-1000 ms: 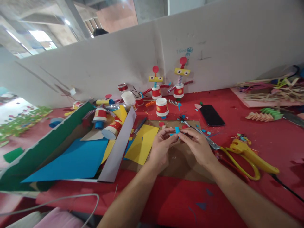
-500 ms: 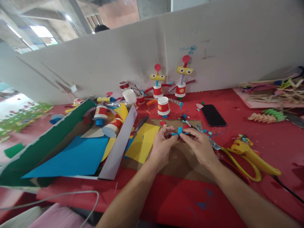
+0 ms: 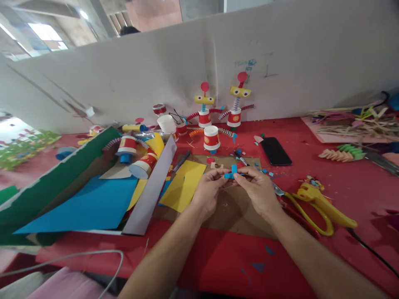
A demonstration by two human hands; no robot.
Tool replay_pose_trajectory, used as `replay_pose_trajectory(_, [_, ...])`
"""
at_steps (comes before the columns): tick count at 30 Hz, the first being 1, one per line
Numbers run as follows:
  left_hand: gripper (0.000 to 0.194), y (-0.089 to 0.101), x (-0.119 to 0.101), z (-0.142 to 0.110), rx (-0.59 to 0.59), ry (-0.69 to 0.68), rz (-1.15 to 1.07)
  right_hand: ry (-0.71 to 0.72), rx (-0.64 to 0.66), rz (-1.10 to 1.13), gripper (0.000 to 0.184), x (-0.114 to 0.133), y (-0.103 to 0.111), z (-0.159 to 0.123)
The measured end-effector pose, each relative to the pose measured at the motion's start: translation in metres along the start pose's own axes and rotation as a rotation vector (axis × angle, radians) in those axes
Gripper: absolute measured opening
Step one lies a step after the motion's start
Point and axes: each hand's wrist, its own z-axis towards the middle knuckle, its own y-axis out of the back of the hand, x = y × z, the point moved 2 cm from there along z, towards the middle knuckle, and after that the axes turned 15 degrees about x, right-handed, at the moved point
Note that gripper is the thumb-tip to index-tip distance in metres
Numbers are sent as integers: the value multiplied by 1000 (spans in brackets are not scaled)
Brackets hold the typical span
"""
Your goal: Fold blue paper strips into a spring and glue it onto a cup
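Between the fingertips of both hands is a small blue paper strip (image 3: 234, 169), with one piece standing up and another lying crosswise. My left hand (image 3: 210, 187) pinches its left end. My right hand (image 3: 257, 187) pinches it near the middle, the thumb pressed on the front. Both hands are over a brown cardboard sheet (image 3: 230, 211). Just beyond them stands a red and white paper cup (image 3: 211, 138) with an orange and a white folded paper arm. Yellow paper (image 3: 182, 187) lies to the left of my left hand.
Scissors (image 3: 311, 214) and a yellow glue gun (image 3: 327, 203) lie right of my hands, a phone (image 3: 276, 151) beyond them. Two paper-cup robots (image 3: 205, 118) stand by the white board (image 3: 280, 54). At left is a green-sided box (image 3: 56, 187) holding blue paper (image 3: 87, 203) and cups.
The view has shifted slightly, so the table things sit a little further left. The blue strip's upright piece shows more plainly between the fingers. Both hands keep their pinch.
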Motion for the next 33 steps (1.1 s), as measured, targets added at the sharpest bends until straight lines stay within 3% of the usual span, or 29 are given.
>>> replay_pose_trajectory(12, [23, -1, 4, -1, -50, 13, -38, 50, 16, -199, 11, 7, 0, -3])
replay_pose_trajectory(16, [25, 3, 3, 1, -62, 24, 14, 52, 52, -166, 11, 9, 0, -3])
replay_pose_trajectory(21, [29, 8, 3, 5, -52, 30, 28, 37, 112, -89, 16, 12, -1, -2])
replay_pose_trajectory(30, [28, 2, -3, 4, -58, 21, 6, 98, 227, -325, 26, 19, 3, 0])
replay_pose_trajectory(33, [26, -1, -5, 3, -59, -13, -13, 107, 224, -297, 27, 20, 1, -1])
